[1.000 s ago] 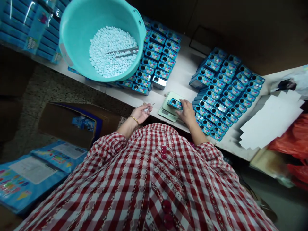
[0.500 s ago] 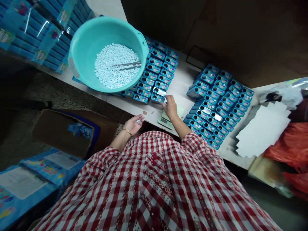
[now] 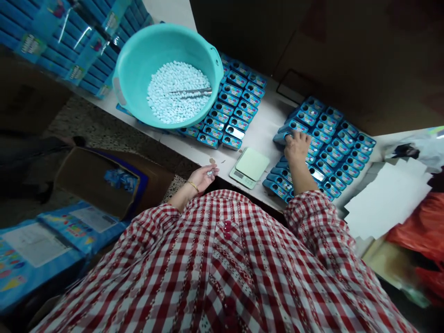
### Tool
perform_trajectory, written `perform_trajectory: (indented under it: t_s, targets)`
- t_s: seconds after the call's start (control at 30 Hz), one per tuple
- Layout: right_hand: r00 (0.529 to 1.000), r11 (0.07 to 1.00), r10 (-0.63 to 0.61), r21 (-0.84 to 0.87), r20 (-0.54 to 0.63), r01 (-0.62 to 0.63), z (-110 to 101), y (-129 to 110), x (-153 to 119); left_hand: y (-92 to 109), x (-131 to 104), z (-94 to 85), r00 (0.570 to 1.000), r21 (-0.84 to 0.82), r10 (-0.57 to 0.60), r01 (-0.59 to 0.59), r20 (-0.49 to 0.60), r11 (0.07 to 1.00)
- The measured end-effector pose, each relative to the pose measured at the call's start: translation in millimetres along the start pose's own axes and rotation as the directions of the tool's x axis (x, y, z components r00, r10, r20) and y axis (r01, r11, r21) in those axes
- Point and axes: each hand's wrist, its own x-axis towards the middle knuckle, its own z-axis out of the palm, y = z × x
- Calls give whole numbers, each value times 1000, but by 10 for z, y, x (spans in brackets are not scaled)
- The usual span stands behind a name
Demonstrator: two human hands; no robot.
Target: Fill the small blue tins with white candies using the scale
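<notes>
My left hand (image 3: pixel 204 177) is cupped palm up at the table's front edge, with a few white candies (image 3: pixel 209 173) in it. My right hand (image 3: pixel 297 147) reaches over the right group of blue boxes (image 3: pixel 324 159), its fingers on a box at that group's left side. A turquoise basin (image 3: pixel 130 69) holds a heap of white candies (image 3: pixel 176 95) with a metal tool (image 3: pixel 194 93) on them. Just right of the basin stand more upright blue boxes (image 3: pixel 231 99) in rows. Between the two groups lies a small scale (image 3: pixel 251 165).
Wrapped blue packs (image 3: pixel 69 41) are stacked at the upper left. An open carton (image 3: pixel 100 180) and blue printed boxes (image 3: pixel 83 226) are at the lower left. White card sheets (image 3: pixel 386 199) and a red bag (image 3: pixel 419 231) lie at the right.
My right hand has moved right, from the left group of boxes to the right group, uncovering the scale. The view has shifted slightly; my left hand still holds candies.
</notes>
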Motion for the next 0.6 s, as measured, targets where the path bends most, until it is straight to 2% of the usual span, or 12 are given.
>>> perform_trajectory:
  t_s: [0.1,0.17,0.27,0.33,0.43,0.53,0.6]
  targets:
    - [995,995,-96,-10,4,96,-195,-269,-278,-45,10,-43,1000,2,-11,11,-20,1000]
    - [978,979,-202,-24,54,204,-283,-529,-493,-78,27,-47,999,16,-29,29,-26,999]
    - [931,944,-324,0,169,329,-275,-909,-728,-103,36,8,999,50,-47,47,-4,998]
    - [913,936,-349,44,208,348,-219,-1061,-803,-95,23,61,998,78,-47,45,29,996]
    - [946,951,-291,153,141,270,-184,-1073,-856,-61,-7,107,997,103,-41,34,71,994]
    - [992,954,-128,274,-2,124,-243,-917,-920,-37,-12,86,997,109,-27,19,69,994]
    - [997,942,-27,331,-66,47,-293,-806,-979,-40,7,49,999,105,-9,3,51,994]
